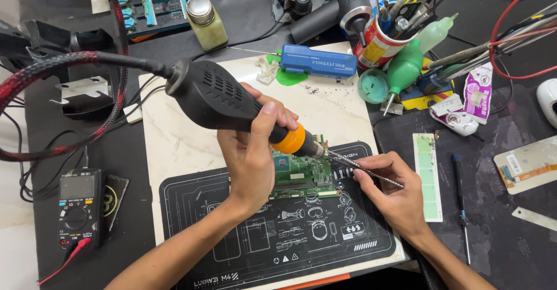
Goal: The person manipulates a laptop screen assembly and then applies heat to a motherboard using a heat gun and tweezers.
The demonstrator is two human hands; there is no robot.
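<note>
My left hand (250, 150) grips a black hot-air gun (220, 98) with an orange collar, its metal nozzle pointing down at a green circuit board (301, 177). The board lies on a black printed work mat (272, 238). My right hand (390, 188) holds thin metal tweezers (354, 163), whose tips reach the board's right edge just under the nozzle. The gun's braided red and black hose (52, 69) runs off to the left.
A black multimeter (78, 206) with a red lead sits at the left. Behind the mat are a blue tool case (319, 59), a glass bottle (206, 22), a cup of tools (386, 34) and a green blower bulb (403, 69). A screwdriver (461, 203) lies at the right.
</note>
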